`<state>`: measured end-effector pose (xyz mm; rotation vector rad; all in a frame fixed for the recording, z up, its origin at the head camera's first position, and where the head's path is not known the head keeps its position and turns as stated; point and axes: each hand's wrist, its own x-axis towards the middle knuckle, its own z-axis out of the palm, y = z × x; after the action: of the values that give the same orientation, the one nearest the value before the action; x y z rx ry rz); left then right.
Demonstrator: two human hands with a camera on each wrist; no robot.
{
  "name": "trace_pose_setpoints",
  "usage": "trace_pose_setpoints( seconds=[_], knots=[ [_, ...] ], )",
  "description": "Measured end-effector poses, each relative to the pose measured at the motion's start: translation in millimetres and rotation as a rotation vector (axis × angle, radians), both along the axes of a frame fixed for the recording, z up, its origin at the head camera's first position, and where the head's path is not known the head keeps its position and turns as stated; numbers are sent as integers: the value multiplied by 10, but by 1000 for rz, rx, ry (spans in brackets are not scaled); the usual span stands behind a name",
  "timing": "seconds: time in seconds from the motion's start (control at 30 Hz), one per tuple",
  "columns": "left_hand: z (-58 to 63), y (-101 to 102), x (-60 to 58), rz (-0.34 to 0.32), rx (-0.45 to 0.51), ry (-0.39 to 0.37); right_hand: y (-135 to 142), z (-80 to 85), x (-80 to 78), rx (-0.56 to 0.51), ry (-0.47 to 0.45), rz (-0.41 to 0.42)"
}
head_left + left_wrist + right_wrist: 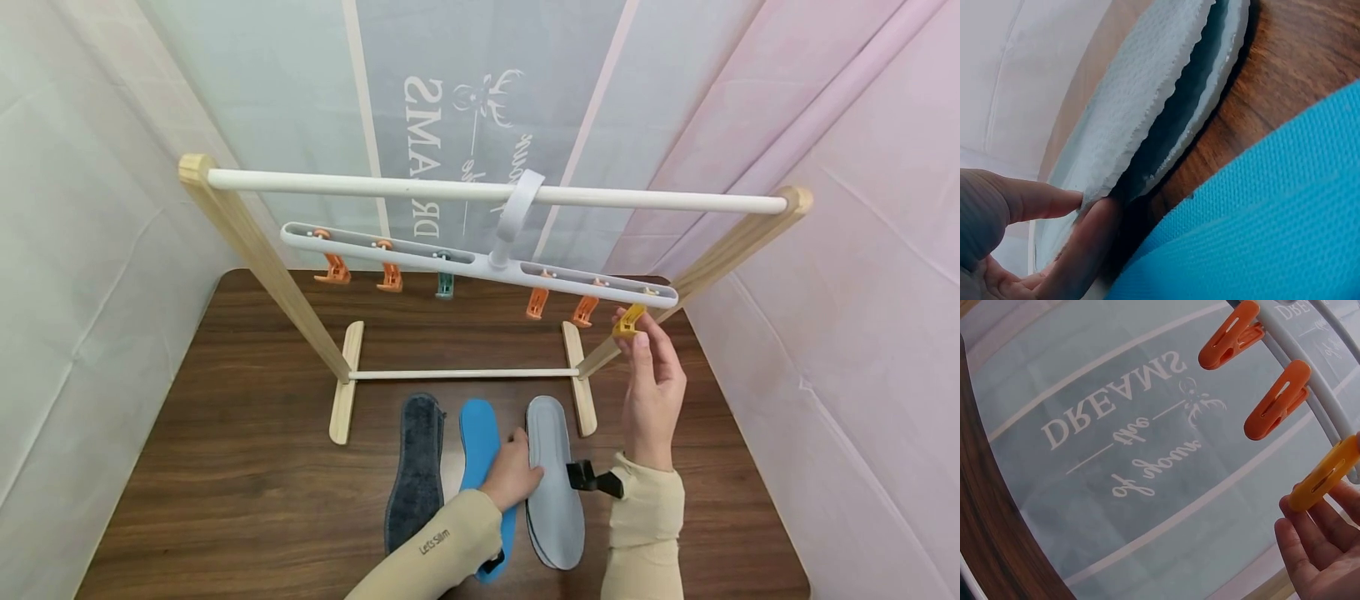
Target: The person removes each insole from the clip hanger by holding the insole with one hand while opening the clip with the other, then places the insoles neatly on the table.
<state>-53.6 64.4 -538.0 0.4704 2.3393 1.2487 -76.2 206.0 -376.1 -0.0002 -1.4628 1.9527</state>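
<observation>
My left hand [514, 471] pinches the edge of the upper of two stacked grey insoles [553, 475] between thumb and finger. In the left wrist view that upper insole [1129, 94] is lifted a little, with a dark gap above the one beneath. My right hand [654, 400] is raised to the right end of a white clip hanger [450, 260], holding a yellow clip [628, 320] by its lower end. The right wrist view has the fingers around the tip of this yellow clip [1322, 475]. Blue insoles [478, 433] lie under the left forearm.
The hanger hooks over the white top bar [315, 182] of a wooden rack [262, 267]. Several orange clips [538, 302] and a green clip [446, 285] hang along it. Dark grey fuzzy insoles [415, 475] lie left of the blue ones on the wooden table [247, 467].
</observation>
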Motion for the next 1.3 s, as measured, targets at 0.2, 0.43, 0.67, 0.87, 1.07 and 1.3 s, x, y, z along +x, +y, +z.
trace_pose_setpoints(
  seconds=[0.2, 0.43, 0.67, 0.87, 1.07, 1.3],
  knots=[
    [-43, -4, -4, -8, -27, 7, 13, -26, 8, 42, -16, -27],
    [8, -25, 84, -51, -46, 74, 20, -59, 40, 15, -14, 1],
    [21, -147, 45, -7, 12, 126, 28, -59, 51, 14, -11, -13],
    [80, -358, -48, 26, 92, 66, 49, -45, 49, 17, -17, -25],
    [141, -559, -111, 102, 106, 128, 54, -36, 63, -16, 8, -2],
    [230, -814, -192, 199, 90, 172, 61, -62, 100, 0, -32, -7]
  ],
)
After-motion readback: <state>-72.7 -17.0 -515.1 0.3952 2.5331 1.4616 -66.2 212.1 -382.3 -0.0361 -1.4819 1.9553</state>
